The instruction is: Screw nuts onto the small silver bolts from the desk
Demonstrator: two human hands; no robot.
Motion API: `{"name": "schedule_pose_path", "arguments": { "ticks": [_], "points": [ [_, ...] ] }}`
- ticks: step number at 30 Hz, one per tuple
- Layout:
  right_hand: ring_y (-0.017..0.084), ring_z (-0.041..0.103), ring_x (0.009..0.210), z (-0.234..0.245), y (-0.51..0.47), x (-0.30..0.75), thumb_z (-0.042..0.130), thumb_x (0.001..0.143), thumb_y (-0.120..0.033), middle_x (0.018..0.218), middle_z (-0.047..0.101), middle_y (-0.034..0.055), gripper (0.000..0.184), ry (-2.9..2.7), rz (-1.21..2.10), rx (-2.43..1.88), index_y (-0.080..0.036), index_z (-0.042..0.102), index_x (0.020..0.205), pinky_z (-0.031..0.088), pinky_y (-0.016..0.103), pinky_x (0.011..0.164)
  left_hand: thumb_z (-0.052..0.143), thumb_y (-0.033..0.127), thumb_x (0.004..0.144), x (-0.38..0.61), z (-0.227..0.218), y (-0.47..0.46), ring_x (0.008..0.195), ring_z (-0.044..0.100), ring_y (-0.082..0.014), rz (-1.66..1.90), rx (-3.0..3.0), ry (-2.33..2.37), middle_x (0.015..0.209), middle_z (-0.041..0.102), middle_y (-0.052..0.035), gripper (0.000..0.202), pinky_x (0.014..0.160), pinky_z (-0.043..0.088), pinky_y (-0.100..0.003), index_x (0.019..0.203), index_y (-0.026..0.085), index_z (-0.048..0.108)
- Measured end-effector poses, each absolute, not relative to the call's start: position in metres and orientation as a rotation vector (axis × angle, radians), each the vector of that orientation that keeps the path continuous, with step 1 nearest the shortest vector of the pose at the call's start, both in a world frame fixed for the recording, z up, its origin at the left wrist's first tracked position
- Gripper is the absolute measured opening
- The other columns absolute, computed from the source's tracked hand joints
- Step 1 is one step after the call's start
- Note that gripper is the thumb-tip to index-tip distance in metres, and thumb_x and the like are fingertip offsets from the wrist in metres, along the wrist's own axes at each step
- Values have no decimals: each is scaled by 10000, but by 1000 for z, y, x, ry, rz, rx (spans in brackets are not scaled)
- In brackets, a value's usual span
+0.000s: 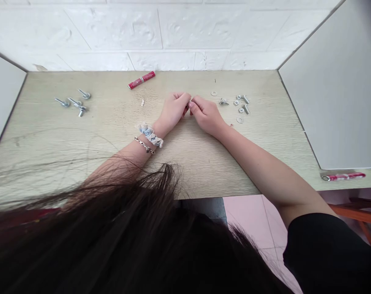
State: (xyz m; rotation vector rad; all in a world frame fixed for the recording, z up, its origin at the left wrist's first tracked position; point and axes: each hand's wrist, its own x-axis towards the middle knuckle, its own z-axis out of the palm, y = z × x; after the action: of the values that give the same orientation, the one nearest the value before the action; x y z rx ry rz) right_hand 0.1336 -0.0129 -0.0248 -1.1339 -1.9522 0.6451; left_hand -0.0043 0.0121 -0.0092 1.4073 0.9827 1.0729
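Head: left hand (pixel 173 109) and right hand (pixel 205 114) pinch tiny part (pixel 191 99) (mostly hidden).

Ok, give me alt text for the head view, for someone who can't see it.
The left hand and right hand meet on a wooden desk, fingertips pinching a small part between them. Bolts lie to the left, nuts and washers to the right, a red tube at the back.

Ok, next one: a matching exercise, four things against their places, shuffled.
1 red patterned tube
2 cluster of long silver bolts
3 scattered silver nuts and washers
4 small silver part

A pinched between left hand and right hand
B far edge of the light wooden table
C table's left side
D table's right side

Pairs: 1-B, 2-C, 3-D, 4-A
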Motion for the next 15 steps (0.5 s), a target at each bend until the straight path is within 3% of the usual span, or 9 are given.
{"name": "schedule_pose_path", "arguments": {
  "ticks": [7, 15],
  "points": [
    [160, 575, 795, -21, -14, 133, 218, 988, -618, 751, 597, 24, 576, -1960, 667, -1135, -197, 566, 803, 443, 319, 785, 514, 153, 880, -7, -16, 15, 377, 256, -78, 1068, 1434, 883, 419, 303, 38, 414, 407, 171, -288, 496, 212, 371],
    [178, 581, 861, -27, -13, 134, 365, 996, -490, 879, 608, 18, 316, -1969, 635, -1168, -211, 508, 1032, 473, 388, 872, 442, 45, 856, 0, -5, 12, 399, 252, -67, 1065, 1376, 1083, 381, 312, 15, 461, 427, 144, -297, 433, 204, 351]
  ]
}}
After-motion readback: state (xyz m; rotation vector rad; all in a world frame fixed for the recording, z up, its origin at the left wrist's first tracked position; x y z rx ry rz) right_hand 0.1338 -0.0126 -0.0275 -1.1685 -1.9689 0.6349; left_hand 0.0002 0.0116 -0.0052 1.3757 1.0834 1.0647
